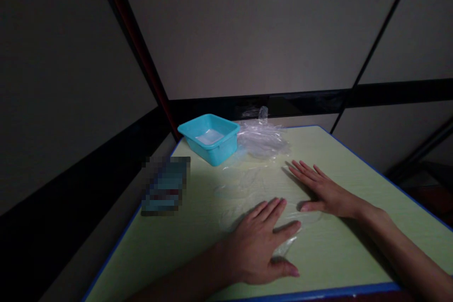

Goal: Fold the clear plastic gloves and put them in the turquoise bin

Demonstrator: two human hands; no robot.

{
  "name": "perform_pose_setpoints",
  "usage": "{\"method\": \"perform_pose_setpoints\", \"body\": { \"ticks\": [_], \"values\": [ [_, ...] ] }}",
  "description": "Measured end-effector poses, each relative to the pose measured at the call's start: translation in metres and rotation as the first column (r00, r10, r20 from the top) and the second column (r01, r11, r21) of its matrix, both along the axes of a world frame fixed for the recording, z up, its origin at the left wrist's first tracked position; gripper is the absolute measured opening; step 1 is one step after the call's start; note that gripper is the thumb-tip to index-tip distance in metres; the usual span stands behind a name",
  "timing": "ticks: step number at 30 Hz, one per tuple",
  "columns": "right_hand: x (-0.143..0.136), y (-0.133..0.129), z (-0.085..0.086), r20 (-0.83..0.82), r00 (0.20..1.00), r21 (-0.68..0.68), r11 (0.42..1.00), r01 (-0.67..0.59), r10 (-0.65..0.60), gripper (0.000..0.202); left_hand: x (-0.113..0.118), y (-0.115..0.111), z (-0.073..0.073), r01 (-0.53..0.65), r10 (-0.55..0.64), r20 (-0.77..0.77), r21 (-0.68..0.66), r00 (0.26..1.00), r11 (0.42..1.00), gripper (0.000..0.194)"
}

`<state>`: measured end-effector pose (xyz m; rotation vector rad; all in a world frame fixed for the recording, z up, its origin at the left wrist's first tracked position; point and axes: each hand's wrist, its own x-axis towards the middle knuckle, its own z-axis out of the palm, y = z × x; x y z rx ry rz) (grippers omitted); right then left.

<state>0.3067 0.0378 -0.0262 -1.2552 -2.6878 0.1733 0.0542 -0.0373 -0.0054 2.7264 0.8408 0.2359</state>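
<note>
A clear plastic bag (247,188) lies spread on the pale green tabletop, its outline hard to make out. My left hand (260,243) rests palm down on its near part, fingers spread and thumb stretched out to the right. To the right, my right hand (320,191) is held low with its fingers extended, at or just above the bag's right side; whether it touches the plastic I cannot tell. Neither hand grasps anything. Beyond them sits a crumpled heap of clear plastic bags (264,139).
A turquoise plastic basin (224,148) stands at the far left, with something whitish on its bottom. At the left edge lies a blurred-out flat dark object (165,186). The table (354,165) has a blue rim, and a panelled wall (247,33) rises behind it.
</note>
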Motion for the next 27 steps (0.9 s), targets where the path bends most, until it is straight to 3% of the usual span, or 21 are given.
{"method": "perform_pose_setpoints", "body": {
  "ticks": [8, 14, 22, 27],
  "values": [
    [0.025, 0.003, 0.003, -0.019, 0.996, -0.158, 0.984, 0.083, -0.087, 0.104, -0.001, 0.001, -0.002, 0.013, -0.013, 0.022, -0.022, 1.000, 1.000, 0.067],
    [0.035, 0.002, -0.001, -0.028, 0.996, -0.219, 0.973, 0.073, -0.081, 0.106, -0.001, 0.001, 0.002, 0.047, -0.046, 0.032, -0.029, 0.998, 0.998, 0.068],
    [0.030, -0.003, 0.009, -0.081, 0.993, -0.307, 0.950, 0.052, -0.081, 0.103, -0.005, 0.003, 0.006, 0.152, -0.152, 0.007, -0.026, 0.988, 0.988, 0.078],
    [0.023, -0.005, 0.015, -0.009, 0.996, -0.368, 0.927, 0.075, -0.084, 0.112, -0.006, 0.005, 0.007, 0.248, -0.247, 0.024, -0.059, 0.969, 0.967, 0.075]
  ]
}}
